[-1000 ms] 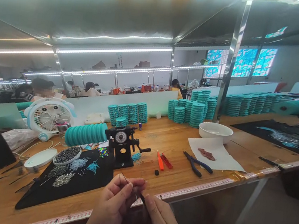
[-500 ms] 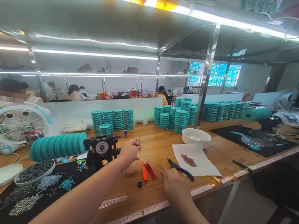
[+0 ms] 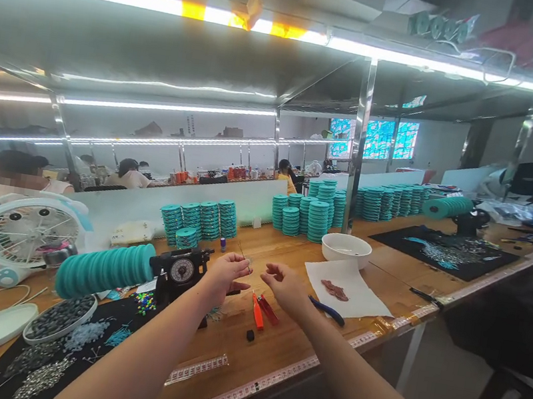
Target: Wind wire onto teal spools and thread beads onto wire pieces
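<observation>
My left hand [image 3: 226, 277] is pinched on a few fine dark strands [image 3: 241, 249] that stick up past the fingertips. Too thin to name exactly, they look like thread or wire. Close by on the right, my right hand [image 3: 286, 289] has curled fingers with a gap between thumb and forefinger; I make out nothing in it. Below the hands lie an orange-handled tool [image 3: 258, 316], a red tool [image 3: 269, 309] and a small black block [image 3: 250, 335]. Blue-handled pliers [image 3: 327, 309] are partly covered by my right hand.
A black clamp with a dial [image 3: 181, 272] and teal spools [image 3: 106, 268] stand left, beside a dish of dark beads [image 3: 60, 317]. Brownish pieces [image 3: 334, 290] lie on white paper [image 3: 363, 292] near a white bowl [image 3: 346, 249]. Stacked teal spools [image 3: 317, 221] line the back.
My right hand has moved up and left to beside my left hand. The thin brass-coloured tool at its fingertips no longer shows. The pliers' jaws are now hidden.
</observation>
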### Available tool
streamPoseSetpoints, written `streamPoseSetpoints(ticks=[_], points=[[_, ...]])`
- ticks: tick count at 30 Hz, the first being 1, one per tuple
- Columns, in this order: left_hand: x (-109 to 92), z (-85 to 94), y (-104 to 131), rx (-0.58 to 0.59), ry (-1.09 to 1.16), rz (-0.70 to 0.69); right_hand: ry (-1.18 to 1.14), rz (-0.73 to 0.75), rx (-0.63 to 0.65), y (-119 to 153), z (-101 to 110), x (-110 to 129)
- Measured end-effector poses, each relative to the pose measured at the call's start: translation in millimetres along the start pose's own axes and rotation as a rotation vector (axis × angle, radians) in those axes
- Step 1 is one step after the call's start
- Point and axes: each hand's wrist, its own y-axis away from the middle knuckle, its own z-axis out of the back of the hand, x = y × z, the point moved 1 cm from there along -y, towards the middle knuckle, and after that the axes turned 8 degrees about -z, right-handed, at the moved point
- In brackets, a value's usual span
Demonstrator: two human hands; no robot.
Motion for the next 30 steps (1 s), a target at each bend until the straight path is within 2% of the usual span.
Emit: streamPoseSetpoints(ticks=[5,9,12,14,16,19,20,21,23,25,26,28,30], points=[[-4.4,-0.8,6.0,0.017,0.040,-0.031,-0.409,-0.077,0.130,-4.3,-8.9,20.8],[-8.6,-5.4,16.5,0.063,0.103,0.035,-0.622,-0.129,0.283,12.8,-5.6,32.3],[-17.2,-9.5,33.7,0.094,0.157,0.094,-0.714,-0.154,0.351,32.5,-2.5,40.9],[-29.5,-8.6,56.1,0.111,0.181,0.110,-0.748,-0.168,0.371,49.0,0.1,48.0],[-45.9,-0.7,90.8,0.148,0.200,0.137,-0.774,-0.167,0.374,68.7,4.3,55.5],[-66.6,28.2,159.6,0.204,0.233,0.241,-0.893,-0.145,0.436,102.5,9.3,65.6],[-69.9,41.3,182.6,0.173,0.191,0.256,-0.935,-0.140,0.496,114.1,8.4,68.5],[-71.0,54.9,203.4,0.094,0.113,0.229,-0.962,-0.143,0.565,125.6,5.3,71.4],[-66.5,77.6,236.6,-0.155,-0.124,0.060,-0.956,-0.159,0.700,147.2,-8.3,76.9],[-51.4,87.8,257.6,-0.330,-0.263,-0.028,-0.917,-0.172,0.782,166.3,-30.3,82.0],[-40.3,88.3,263.6,-0.345,-0.242,0.004,-0.892,-0.173,0.816,175.0,-43.3,84.3],[-16.1,84.6,269.0,-0.324,-0.058,0.094,-0.819,-0.173,0.878,190.4,-69.8,87.7],[3.7,81.5,270.6,-0.322,0.107,0.083,-0.727,-0.176,0.908,202.5,-92.2,89.4]])
